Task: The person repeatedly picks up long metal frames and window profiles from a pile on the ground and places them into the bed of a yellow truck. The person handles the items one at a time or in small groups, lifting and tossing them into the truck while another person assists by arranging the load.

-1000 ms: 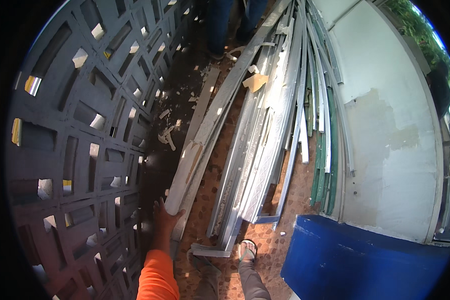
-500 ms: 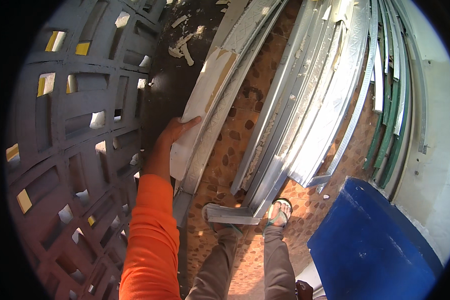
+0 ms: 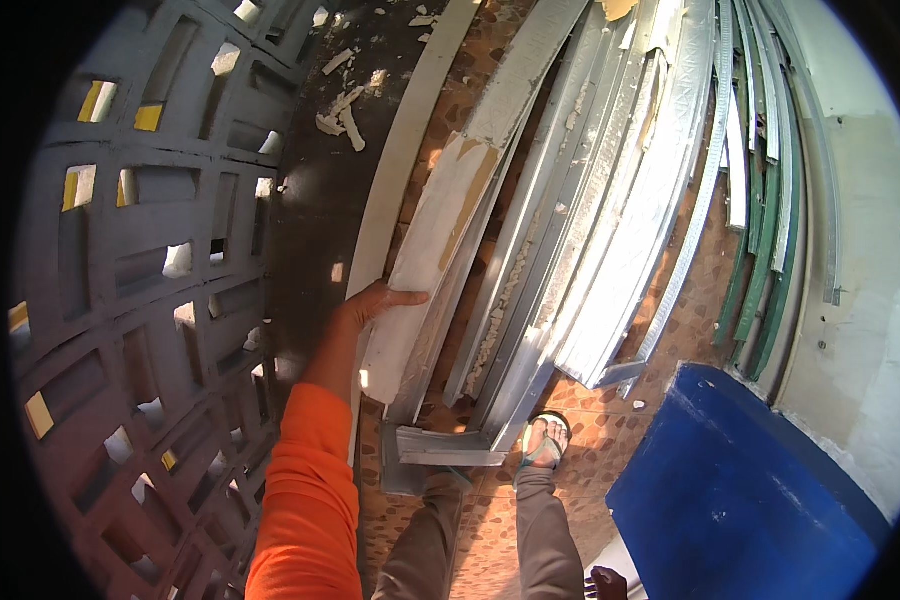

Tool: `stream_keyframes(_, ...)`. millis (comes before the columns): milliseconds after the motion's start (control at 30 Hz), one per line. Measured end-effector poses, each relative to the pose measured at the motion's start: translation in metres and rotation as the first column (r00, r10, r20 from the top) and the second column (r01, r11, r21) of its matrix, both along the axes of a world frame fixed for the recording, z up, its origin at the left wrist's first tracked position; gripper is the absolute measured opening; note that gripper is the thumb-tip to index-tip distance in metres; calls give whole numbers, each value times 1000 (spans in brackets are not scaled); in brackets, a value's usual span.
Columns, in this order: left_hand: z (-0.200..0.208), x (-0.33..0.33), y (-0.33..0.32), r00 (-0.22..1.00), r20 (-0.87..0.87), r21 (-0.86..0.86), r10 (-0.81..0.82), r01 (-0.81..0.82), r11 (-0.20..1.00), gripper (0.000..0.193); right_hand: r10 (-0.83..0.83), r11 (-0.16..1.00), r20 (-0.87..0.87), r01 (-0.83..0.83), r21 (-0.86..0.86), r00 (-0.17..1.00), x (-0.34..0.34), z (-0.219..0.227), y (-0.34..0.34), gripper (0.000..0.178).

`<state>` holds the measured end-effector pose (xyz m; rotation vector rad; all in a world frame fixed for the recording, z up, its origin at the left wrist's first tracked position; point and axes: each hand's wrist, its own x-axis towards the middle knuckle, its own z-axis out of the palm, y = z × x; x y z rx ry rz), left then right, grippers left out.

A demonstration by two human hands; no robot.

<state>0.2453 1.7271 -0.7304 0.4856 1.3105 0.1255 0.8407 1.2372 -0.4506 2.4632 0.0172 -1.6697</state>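
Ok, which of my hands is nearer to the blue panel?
Right. Your right hand is partly visible at the picture's lower edge, just left of the blue panel; your left hand is farther left, gripping the pale strip.

Around one blue panel (image 3: pixel 740 500), beyond it lie at least three green strips (image 3: pixel 757 285). Left of it are one pale board (image 3: pixel 430 240), several metal strips (image 3: pixel 610 260) too overlapped to count, one left hand (image 3: pixel 385 297), one right hand (image 3: pixel 607 583), two trouser legs (image 3: pixel 550 525), one clearly visible sandalled foot (image 3: pixel 547 440) and one perforated wall (image 3: pixel 110 240).
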Motion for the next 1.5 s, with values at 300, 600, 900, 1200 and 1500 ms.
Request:
stream_keyframes(300, 12, -27, 1, 998, -49, 104, 34, -29, 994, 85, -27, 999, 4, 27, -40, 1000, 16, 5, -7, 51)
stream_keyframes(600, 83, -44, -2, 956, -280, 218, -87, 152, 964, 87, 39, 993, -47, -33, 116, 998, 1, -6, 54, 38)
stream_keyframes(900, 46, 2, -24, 965, -252, 305, 67, 14, 952, 78, 64, 984, -61, -53, 171, 996, 39, -17, 54, 46)
stream_keyframes(1200, 3, 11, -26, 989, -138, 216, 49, -18, 976, 80, 63, 998, -7, -63, 25, 998, 44, -1, 10, 53)
stream_keyframes(1500, -33, 13, -27, 995, -94, 187, 30, -12, 982, 97, 29, 999, 7, -29, 22, 1000, 27, 1, 46, 48)
